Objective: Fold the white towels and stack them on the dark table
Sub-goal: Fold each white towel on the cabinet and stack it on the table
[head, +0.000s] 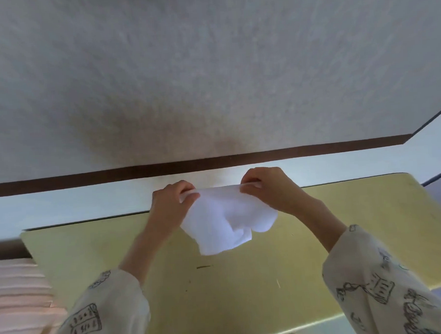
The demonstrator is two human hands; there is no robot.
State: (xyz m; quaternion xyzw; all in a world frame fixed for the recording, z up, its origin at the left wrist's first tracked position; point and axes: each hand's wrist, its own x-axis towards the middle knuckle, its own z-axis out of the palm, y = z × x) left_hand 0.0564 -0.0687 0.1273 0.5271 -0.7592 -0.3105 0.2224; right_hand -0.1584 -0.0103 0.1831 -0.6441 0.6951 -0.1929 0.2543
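Note:
A white towel [222,219] hangs in the air above the far part of the table [246,288], whose top looks yellowish-olive. My left hand [173,205] pinches its upper left corner. My right hand [269,187] pinches the upper right corner. The top edge is stretched between both hands, and the rest droops in loose folds toward the tabletop. Both arms wear pale sleeves with black drawings.
A wall [209,65] with a dark baseboard [214,164] rises close behind the table. At the left edge lies a pale pink ribbed fabric or stack [14,305]. Small dark marks dot the tabletop.

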